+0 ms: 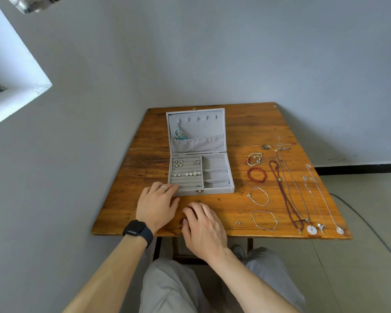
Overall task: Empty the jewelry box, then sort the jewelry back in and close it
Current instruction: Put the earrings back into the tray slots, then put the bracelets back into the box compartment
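The fingers (167,190) of the left hand (156,205) are spread loosely and hold nothing; their tips touch the front left corner of the grey jewelry box (200,172), and one of them wears a ring. A dark watch (137,231) sits on that wrist. The right hand (204,227) rests palm down on the desk (149,168) just beside the left, its fingers curled slightly and empty, near the front wall of the box without touching it.

Just beyond the fingertips the box stands open, its lid (196,131) upright. Rings and small earrings (186,169) sit in the padded rows on the left side; the compartments on the right look nearly bare. A blue and silver piece (178,134) hangs from a hook inside the lid, above a pocket.

To the right of both hands, well apart from them, lie bracelets in a column, among them a red bead bracelet (256,174), then several long necklaces (287,188) stretched out toward the desk's near edge. A tiny pair of studs (238,222) lies near the right hand.
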{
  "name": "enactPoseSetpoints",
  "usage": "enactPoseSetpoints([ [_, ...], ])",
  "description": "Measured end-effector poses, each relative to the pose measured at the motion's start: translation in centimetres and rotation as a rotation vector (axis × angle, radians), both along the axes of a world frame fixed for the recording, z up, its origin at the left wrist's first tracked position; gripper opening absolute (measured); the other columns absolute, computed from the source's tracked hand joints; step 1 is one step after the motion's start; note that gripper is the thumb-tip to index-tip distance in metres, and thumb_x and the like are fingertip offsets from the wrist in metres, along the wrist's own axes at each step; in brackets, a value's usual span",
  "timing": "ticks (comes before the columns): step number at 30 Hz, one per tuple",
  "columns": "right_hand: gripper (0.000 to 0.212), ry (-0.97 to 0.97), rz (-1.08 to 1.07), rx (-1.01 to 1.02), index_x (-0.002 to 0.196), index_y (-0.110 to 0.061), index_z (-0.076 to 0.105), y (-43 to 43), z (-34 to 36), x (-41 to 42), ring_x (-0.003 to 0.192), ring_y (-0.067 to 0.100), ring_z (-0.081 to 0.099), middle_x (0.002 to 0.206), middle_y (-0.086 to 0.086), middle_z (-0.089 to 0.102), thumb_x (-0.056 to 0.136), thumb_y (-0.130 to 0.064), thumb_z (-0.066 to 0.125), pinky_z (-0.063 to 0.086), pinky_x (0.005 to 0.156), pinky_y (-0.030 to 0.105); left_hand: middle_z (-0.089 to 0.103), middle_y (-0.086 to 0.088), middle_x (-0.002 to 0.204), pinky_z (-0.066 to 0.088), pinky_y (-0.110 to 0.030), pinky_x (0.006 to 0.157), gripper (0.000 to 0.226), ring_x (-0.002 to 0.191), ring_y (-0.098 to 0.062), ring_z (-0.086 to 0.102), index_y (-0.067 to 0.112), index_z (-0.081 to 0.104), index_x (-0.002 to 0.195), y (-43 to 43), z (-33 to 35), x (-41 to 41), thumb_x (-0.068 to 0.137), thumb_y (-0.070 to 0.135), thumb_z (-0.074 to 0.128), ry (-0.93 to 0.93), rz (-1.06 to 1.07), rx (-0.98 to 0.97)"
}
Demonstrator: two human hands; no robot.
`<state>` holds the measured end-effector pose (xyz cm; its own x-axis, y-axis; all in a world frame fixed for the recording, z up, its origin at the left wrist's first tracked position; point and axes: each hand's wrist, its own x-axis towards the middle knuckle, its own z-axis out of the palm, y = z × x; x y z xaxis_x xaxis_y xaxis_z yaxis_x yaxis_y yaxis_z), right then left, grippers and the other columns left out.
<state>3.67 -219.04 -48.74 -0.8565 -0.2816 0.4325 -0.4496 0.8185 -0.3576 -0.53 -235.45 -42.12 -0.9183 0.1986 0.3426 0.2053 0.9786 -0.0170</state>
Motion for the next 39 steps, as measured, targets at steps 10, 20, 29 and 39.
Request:
enactPoseSetpoints([
  [10,0.029,-0.009,0.0,0.009,0.12,-0.024,0.057,0.0,-0.1,0.0,0.121,0.015,0.05,0.128,-0.003,0.056,0.1,-0.035,0.04,0.046,0.103,0.031,0.077,-0.001,0.091,0.048,-0.039,0.071,0.021,0.086,-0.029,0.064,0.02,0.076,0.101,0.5,0.9,-0.5,0.081,0.014,0.077,0.048,0.002,-0.176],
  [20,0.029,0.0,0.008,0.007,0.121,-0.025,0.058,0.0,0.1,0.0,0.12,0.014,0.052,0.128,-0.004,0.058,0.099,-0.035,0.043,0.048,0.101,0.029,0.077,0.002,0.088,0.051,-0.041,0.075,0.026,0.092,-0.028,0.068,0.023,0.077,0.099,-0.5,1.6,0.7,0.076,0.011,0.08,-0.01,0.043,-0.152],
  [29,0.034,-0.065,0.035,-0.015,0.124,-0.026,0.061,0.3,1.0,0.1,0.124,0.011,0.051,0.131,-0.006,0.058,0.099,-0.038,0.041,0.047,0.104,0.028,0.077,0.0,0.091,0.053,-0.039,0.068,0.026,0.087,-0.026,0.067,0.018,0.078,0.099,-0.1,0.9,1.2,0.074,0.012,0.081,0.031,0.063,-0.092],
  [39,0.024,-0.399,0.113,-0.375,0.116,-0.034,0.066,8.3,5.7,-1.8,0.107,-0.009,0.058,0.113,-0.024,0.066,0.096,-0.037,0.053,0.044,0.088,0.005,0.073,0.003,0.113,0.056,-0.037,0.085,0.029,0.107,-0.021,0.066,0.022,0.075,0.114,3.9,1.4,0.3,0.086,0.018,0.072,0.005,-0.036,0.173],
])
